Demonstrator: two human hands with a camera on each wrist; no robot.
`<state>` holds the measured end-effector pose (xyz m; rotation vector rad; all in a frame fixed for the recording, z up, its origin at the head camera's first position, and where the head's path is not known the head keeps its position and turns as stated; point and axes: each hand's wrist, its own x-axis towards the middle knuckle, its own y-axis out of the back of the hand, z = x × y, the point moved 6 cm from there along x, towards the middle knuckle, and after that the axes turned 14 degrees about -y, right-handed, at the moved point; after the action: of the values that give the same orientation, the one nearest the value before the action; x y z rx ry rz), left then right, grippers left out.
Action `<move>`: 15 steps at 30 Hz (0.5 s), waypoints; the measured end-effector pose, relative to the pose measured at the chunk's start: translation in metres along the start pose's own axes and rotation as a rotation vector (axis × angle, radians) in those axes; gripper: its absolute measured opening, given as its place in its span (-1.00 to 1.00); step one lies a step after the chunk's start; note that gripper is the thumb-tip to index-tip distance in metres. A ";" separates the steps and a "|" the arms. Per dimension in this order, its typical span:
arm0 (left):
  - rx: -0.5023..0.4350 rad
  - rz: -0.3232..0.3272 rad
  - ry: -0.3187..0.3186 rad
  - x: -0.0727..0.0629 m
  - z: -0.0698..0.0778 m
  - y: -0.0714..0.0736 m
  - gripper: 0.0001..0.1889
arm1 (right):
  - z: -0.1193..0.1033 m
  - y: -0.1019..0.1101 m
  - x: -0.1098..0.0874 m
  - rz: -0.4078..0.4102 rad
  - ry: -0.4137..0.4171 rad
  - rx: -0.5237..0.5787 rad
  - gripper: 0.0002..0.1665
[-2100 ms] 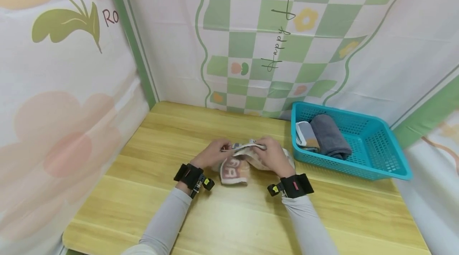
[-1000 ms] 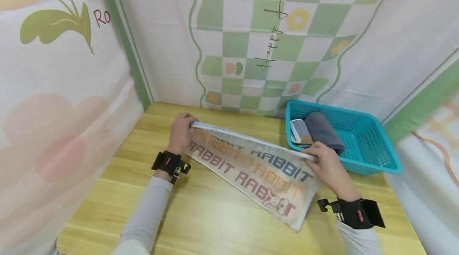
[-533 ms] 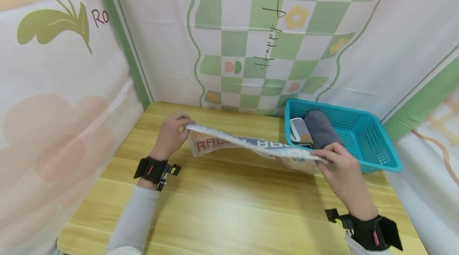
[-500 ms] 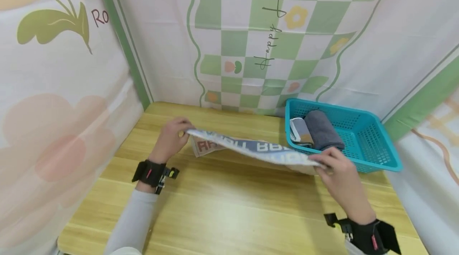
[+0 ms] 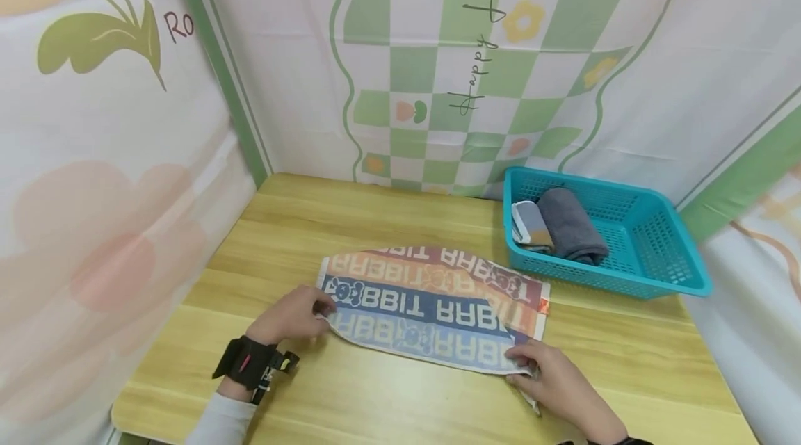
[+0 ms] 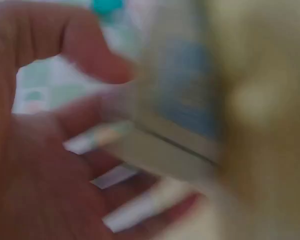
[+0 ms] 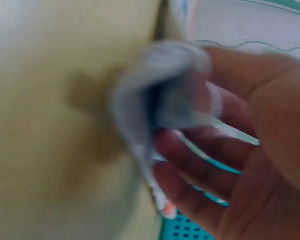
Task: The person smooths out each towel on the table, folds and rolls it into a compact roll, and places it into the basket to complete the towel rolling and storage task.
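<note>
A towel (image 5: 413,313) with red, orange and blue bands and upside-down RABBIT lettering is spread across the middle of the table, its far part on the wood and its right side rippled. At the near left corner, my left hand (image 5: 290,316) pinches the edge between thumb and fingers. My right hand (image 5: 557,379) grips the near right corner, and a bit of hem hangs below the fingers. In the right wrist view the towel edge (image 7: 172,57) curls over between thumb and fingertips. The left wrist view is blurred, with the towel (image 6: 185,85) beyond the thumb.
A turquoise plastic basket (image 5: 626,284) stands at the back right of the wooden table (image 5: 375,215). Inside its left part lie a rolled dark grey towel (image 5: 572,226) and a small folded towel (image 5: 532,226) in grey, white and orange. Printed curtains (image 5: 300,83) enclose the table.
The bunched towel was stretched out between both hands and flipped in the air. Now it is down on the table, with both hands lower and nearer the body, still holding its near corners.
</note>
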<state>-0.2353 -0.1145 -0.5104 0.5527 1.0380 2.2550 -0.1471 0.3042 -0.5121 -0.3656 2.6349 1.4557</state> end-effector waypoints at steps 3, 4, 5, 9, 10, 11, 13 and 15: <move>-0.032 -0.008 -0.051 0.009 0.015 0.010 -0.69 | -0.007 0.001 -0.004 -0.058 0.095 0.052 -0.69; -0.037 0.000 -0.062 0.014 0.019 0.013 -0.70 | -0.010 0.002 -0.006 -0.068 0.121 0.043 -0.65; -0.041 0.014 -0.062 0.019 0.021 0.016 -0.72 | -0.013 0.003 -0.008 -0.073 0.133 0.026 -0.60; -0.030 0.079 -0.042 0.041 0.015 0.027 -0.72 | -0.027 0.010 -0.017 -0.014 0.139 -0.108 -0.45; -0.025 0.091 -0.037 0.046 0.009 0.028 -0.71 | -0.029 0.011 -0.019 -0.005 0.127 -0.132 -0.44; -0.011 0.103 -0.029 0.051 0.004 0.029 -0.68 | -0.031 0.011 -0.020 0.004 0.122 -0.144 -0.43; 0.035 0.114 -0.022 0.060 -0.008 0.029 -0.63 | -0.034 0.008 -0.024 -0.012 0.123 -0.149 -0.48; 0.096 0.097 -0.011 0.068 -0.019 0.027 -0.57 | -0.032 -0.001 -0.026 -0.108 0.088 -0.107 -0.60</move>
<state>-0.3057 -0.0931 -0.4925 0.6690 1.1406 2.2921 -0.1215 0.2811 -0.4902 -0.5858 2.5643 1.5847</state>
